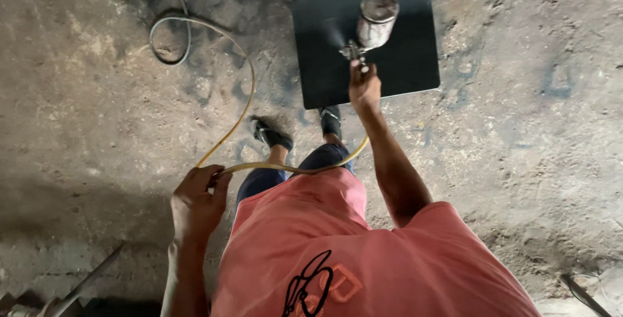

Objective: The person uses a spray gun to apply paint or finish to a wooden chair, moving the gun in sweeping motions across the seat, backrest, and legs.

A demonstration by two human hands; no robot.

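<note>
Looking down from our head, we see a rough, stained concrete floor (519, 161) filling nearly the whole view, grey-brown and blotched with dark smudges. Flat on that floor ahead of us lies a dark painted panel (402, 64), squarish with rounded corners, its near edge just beyond our feet. Our salmon-coloured shirt (363, 258) fills the lower middle, with dark trousers and black shoes (271, 135) showing below it, one shoe touching the panel's near edge.

A yellowish hose (246, 96) runs from a grey loop on the floor at the upper left, curves down to our left side, then swings across in front of our legs toward the right arm. Our left hand (196, 200) has its grip closed around this hose, low and near our hip, well apart from the panel.

Our right hand (365, 86) is stretched forward over the panel's near part, its grip clamped on the handle of a spray gun (363, 38). That gun sits just above and beyond the knuckles, its stained metal cup (376, 18) tilted up and away, hovering over the panel. A faint pale mist shows to the left of the nozzle.

A grey stick (84, 284) lies at the bottom left corner.
</note>
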